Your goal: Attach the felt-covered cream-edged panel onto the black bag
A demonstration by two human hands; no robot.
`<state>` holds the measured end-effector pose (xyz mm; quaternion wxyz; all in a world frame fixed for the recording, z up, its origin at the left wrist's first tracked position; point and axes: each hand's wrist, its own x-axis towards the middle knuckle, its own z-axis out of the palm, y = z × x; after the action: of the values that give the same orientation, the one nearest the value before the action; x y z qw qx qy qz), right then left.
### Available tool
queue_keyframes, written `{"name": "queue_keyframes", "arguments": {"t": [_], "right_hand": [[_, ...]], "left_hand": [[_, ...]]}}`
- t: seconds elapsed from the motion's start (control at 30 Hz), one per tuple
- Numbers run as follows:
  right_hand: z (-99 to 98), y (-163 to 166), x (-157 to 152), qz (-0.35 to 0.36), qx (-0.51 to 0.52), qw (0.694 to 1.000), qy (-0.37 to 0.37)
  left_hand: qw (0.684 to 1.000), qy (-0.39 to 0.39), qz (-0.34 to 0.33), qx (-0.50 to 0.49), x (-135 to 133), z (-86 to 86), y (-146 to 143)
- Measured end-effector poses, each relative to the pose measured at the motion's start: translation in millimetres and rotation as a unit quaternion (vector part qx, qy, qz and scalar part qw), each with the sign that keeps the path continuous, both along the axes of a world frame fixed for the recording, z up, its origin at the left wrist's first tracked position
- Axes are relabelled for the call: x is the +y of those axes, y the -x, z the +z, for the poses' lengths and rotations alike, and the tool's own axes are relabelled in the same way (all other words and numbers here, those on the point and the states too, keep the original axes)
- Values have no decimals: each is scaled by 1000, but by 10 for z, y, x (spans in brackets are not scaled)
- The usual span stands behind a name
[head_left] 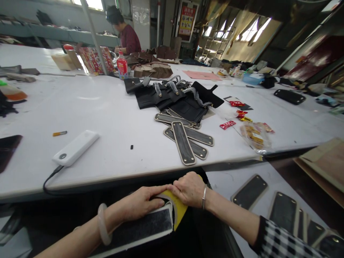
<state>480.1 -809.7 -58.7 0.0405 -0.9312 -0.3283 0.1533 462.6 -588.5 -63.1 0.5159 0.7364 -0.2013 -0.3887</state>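
Note:
Below the table's front edge, my left hand point(142, 204) lies flat with its fingers pressed on a long black strap piece with a pale border point(139, 229). My right hand point(189, 188) is curled over the strap's end, gripping a yellow piece point(178, 211) folded there. The two hands touch at the fingertips. Several finished dark strap pieces with pale edges and rivets point(184, 141) lie stacked on the white table point(113, 107) just beyond my hands. A pile of black leather parts point(174, 96) sits behind them.
A white power bank point(75, 147) with a cable lies at the left front, an orange lighter point(59, 133) beyond it. Wrapped sweets point(252, 134) lie to the right. More strap pieces point(249, 191) rest on a lower surface at right. Another person point(126, 34) works at the far end.

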Motion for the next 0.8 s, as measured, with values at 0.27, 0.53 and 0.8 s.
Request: {"name": "queue_keyframes", "arguments": {"t": [0.27, 0.53, 0.8], "right_hand": [[78, -32, 63, 63, -24, 997, 30], [101, 68, 121, 32, -24, 998, 53], [91, 184, 155, -15, -26, 997, 67]], "left_hand": [[998, -34, -27, -44, -1, 31, 40], [995, -34, -34, -84, 4, 13, 73], [994, -8, -40, -97, 9, -13, 73]]}}
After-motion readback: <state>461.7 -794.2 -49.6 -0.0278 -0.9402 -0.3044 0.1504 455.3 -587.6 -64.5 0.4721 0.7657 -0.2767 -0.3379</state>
